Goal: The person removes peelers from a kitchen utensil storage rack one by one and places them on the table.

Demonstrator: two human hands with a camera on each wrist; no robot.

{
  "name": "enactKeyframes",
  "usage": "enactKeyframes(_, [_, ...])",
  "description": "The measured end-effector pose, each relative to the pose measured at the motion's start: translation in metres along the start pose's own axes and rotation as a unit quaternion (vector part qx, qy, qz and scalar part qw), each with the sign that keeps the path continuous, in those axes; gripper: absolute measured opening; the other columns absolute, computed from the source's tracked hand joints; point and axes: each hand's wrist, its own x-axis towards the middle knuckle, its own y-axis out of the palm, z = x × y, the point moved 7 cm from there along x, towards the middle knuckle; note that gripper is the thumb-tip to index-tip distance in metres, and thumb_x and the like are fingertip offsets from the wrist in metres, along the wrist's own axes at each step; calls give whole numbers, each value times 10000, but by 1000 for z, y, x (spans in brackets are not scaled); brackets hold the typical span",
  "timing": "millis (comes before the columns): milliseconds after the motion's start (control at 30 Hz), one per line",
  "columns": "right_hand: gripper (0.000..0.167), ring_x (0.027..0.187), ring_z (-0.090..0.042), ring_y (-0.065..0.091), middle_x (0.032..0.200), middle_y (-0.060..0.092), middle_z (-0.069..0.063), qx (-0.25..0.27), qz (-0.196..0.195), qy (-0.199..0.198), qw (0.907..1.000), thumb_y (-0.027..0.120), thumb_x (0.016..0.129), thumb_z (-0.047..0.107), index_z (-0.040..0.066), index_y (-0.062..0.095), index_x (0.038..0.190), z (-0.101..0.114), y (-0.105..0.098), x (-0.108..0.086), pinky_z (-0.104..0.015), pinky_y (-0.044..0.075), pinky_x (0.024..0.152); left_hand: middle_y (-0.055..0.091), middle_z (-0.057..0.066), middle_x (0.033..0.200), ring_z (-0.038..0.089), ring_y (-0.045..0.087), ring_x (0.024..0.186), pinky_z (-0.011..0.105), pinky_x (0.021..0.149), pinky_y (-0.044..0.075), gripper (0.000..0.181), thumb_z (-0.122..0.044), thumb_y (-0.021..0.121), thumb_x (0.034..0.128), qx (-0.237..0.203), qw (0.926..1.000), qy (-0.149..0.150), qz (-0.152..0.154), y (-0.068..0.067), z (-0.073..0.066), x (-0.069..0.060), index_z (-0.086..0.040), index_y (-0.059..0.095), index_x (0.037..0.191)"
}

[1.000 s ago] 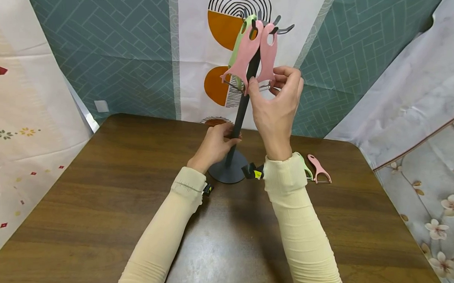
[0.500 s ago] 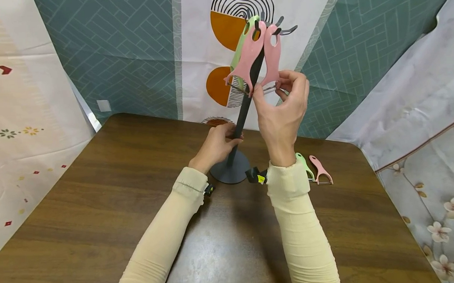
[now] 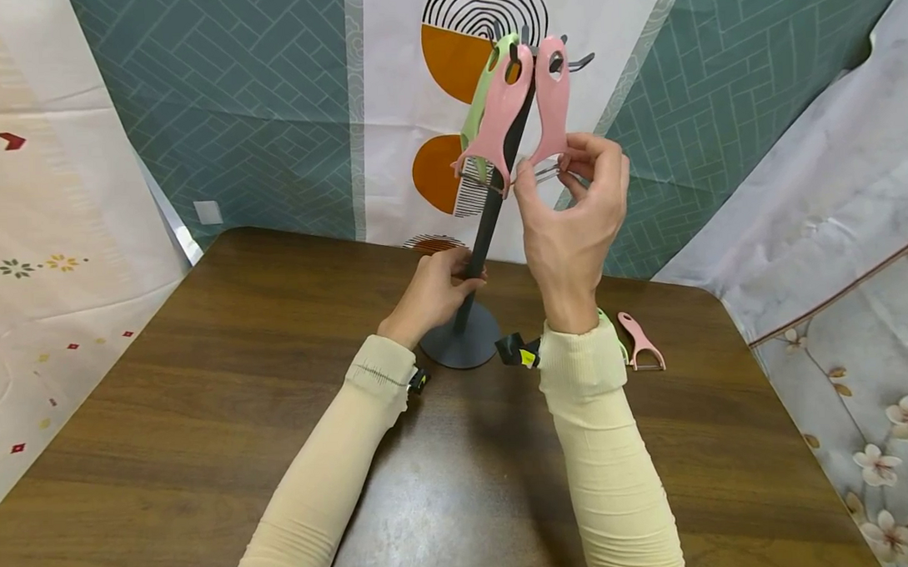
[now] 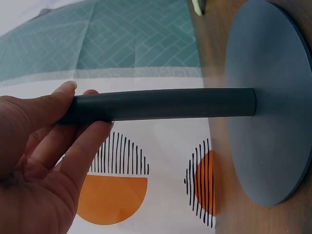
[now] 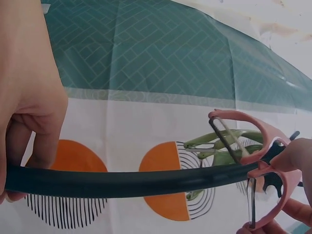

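Observation:
A dark metal stand point(image 3: 485, 228) with hooks at its top stands on a round base. My left hand point(image 3: 432, 288) grips its pole low down. My right hand point(image 3: 577, 212) pinches a pink peeler point(image 3: 553, 105) by its blade end, near the hooks. Its handle hole is level with a hook; I cannot tell whether the hook passes through. Another pink peeler point(image 3: 504, 106) hangs just left, with a green peeler point(image 3: 476, 116) partly behind it. In the right wrist view, green peelers point(image 5: 225, 157) show behind the pink ones.
On the brown table point(image 3: 277, 365), a pink peeler point(image 3: 640, 341) lies to the right. Beside it a green peeler point(image 3: 623, 344) is mostly hidden by my right sleeve. A patterned cloth point(image 3: 268, 115) hangs behind the table. One bare hook point(image 3: 581, 62) points right.
My right hand has moved slightly up and right with the pink peeler, whose handle has shifted away from the hanging one. The left hand stays on the pole.

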Motion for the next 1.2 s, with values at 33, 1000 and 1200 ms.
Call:
enactKeyframes(33, [355, 1022, -298, 566, 1060, 559, -118, 21, -8, 2, 10000, 762, 832, 92, 6, 632, 1152, 2, -1, 0, -268, 536, 954, 764, 54, 1065, 191, 738, 1049, 401, 931, 558, 214, -109, 721, 954, 4, 10000, 3, -5, 0, 0, 0, -51, 695, 1158])
enactKeyframes(1000, [379, 1035, -276, 572, 1078, 573, -41, 220, -5, -17, 9998, 766, 833, 107, 18, 632, 1176, -1, -15, -4, -307, 544, 972, 761, 45, 1066, 178, 734, 1031, 383, 919, 563, 176, -111, 716, 958, -28, 10000, 15, 10, -1, -2, -1, -89, 696, 1131])
enactKeyframes(1200, [372, 1023, -264, 571, 1067, 569, -34, 194, -14, 12, 9998, 762, 831, 102, 12, 632, 1168, -2, -19, -6, -295, 542, 963, 760, 54, 1073, 180, 735, 1034, 382, 926, 566, 198, -109, 713, 961, -58, 10000, 42, 21, 0, -1, -1, -62, 693, 1152])
